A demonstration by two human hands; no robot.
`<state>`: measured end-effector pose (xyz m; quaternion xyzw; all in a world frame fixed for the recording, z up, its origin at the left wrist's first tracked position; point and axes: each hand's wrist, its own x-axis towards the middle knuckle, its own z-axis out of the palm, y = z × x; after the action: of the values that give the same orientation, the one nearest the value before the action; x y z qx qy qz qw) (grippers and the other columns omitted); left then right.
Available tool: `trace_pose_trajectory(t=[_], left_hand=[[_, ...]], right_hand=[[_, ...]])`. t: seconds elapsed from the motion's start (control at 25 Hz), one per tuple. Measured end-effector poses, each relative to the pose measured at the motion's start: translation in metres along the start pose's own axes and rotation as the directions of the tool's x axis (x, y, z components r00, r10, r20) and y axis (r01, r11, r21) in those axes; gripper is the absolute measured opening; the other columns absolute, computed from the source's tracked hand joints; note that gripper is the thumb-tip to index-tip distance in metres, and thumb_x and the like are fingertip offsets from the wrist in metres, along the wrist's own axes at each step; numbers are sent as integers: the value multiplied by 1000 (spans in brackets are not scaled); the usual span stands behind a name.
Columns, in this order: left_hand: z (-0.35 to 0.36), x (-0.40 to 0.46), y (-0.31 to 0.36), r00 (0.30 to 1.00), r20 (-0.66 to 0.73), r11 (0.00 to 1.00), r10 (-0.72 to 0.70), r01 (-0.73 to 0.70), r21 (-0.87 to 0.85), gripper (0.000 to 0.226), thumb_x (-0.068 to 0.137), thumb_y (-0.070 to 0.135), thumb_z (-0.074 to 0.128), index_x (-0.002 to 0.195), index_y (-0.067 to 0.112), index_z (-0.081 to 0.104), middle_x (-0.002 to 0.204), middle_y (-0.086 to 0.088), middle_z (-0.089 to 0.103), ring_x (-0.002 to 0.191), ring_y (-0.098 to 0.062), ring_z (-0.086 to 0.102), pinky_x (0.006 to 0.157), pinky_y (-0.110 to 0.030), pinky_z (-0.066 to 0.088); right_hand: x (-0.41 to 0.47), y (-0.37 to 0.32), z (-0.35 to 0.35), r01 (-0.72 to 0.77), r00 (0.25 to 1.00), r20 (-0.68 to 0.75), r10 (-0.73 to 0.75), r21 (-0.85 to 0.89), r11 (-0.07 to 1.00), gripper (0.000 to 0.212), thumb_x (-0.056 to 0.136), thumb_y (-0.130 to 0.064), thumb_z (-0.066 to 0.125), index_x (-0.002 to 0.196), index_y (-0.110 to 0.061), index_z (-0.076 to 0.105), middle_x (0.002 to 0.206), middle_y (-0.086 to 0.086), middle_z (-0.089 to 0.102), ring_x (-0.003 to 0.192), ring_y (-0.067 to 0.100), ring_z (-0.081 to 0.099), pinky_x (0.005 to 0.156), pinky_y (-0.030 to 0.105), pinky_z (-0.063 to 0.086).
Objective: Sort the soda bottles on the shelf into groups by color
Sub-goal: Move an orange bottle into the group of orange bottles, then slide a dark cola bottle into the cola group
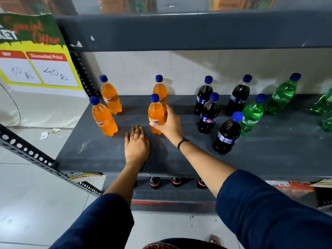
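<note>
Several orange soda bottles stand on the left of the grey shelf [100, 155]: two at the far left [104, 119] [110, 97], one at the back [160, 90] and one in front of it [156, 115]. My right hand [170, 124] is wrapped around that front orange bottle, which stands upright on the shelf. My left hand [137, 146] lies flat on the shelf just left of it, fingers together, holding nothing. Several dark cola bottles [208, 115] [227, 135] stand right of centre. Green bottles [251, 116] [282, 96] stand at the right, more cut off at the edge [325, 108].
A yellow price sign [36, 65] hangs at the left by the perforated upright [84, 76]. A shelf board [179, 31] runs overhead. Below, red-labelled dark bottle tops [155, 183] show on the lower shelf. Tiled floor [36, 203] lies at the left.
</note>
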<state>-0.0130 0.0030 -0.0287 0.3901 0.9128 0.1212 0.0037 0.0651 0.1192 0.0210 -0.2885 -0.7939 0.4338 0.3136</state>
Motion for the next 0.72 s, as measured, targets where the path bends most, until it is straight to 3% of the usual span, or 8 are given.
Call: trace_pose_trajectory(t=[0.16, 0.36, 0.44, 0.56, 0.64, 0.72], left_hand=[[-2, -1, 1, 1000, 6, 1000, -6, 6, -9, 54, 96, 24, 28, 144, 2, 20, 155, -16, 23, 146, -26, 13, 120, -45, 10], [-9, -25, 10, 999, 29, 995, -13, 16, -101, 52, 98, 23, 28, 144, 0, 20, 156, -18, 20, 147, -29, 9, 121, -43, 7], [-7, -50, 31, 999, 25, 990, 34, -30, -139, 52, 98, 23, 29, 144, 1, 20, 156, -18, 18, 147, -30, 7, 120, -42, 5], [2, -77, 79, 979, 16, 965, 204, -198, -170, 54, 97, 23, 30, 145, 2, 18, 157, -16, 15, 147, -27, 5, 120, -38, 3], [5, -69, 103, 970, -8, 955, 244, -242, -170, 55, 97, 23, 30, 146, 3, 16, 158, -15, 14, 147, -26, 4, 121, -38, 3], [5, -49, 128, 967, -12, 955, 255, -253, -156, 55, 96, 21, 31, 145, 2, 15, 157, -17, 14, 147, -27, 5, 121, -39, 5]], right_hand=[[-15, -3, -11, -2, 999, 32, 0, 57, 998, 81, 70, -21, 82, 137, -13, 36, 135, 12, 54, 120, 27, 54, 97, 36, 48], [-89, 10, -63, 25, 999, -46, -18, 170, 985, 57, 78, -26, 75, 129, -24, 49, 123, -2, 60, 108, 3, 58, 90, 13, 48], [-127, 25, -95, 80, 983, -175, -60, 110, 991, 36, 80, -31, 71, 114, -29, 58, 104, -5, 69, 90, 1, 66, 75, 11, 52], [-162, 50, -150, 72, 903, -424, -69, -9, 997, 14, 83, -38, 65, 96, -33, 62, 79, -11, 67, 67, 2, 62, 60, 6, 46], [-160, 65, -177, 23, 840, -541, -39, -36, 999, 15, 84, -41, 62, 92, -29, 61, 73, -5, 66, 64, 4, 59, 58, 7, 43], [-146, 80, -203, -28, 797, -603, 16, -10, 1000, 24, 82, -40, 65, 101, -27, 59, 83, 3, 65, 70, 4, 58, 62, 12, 46]])
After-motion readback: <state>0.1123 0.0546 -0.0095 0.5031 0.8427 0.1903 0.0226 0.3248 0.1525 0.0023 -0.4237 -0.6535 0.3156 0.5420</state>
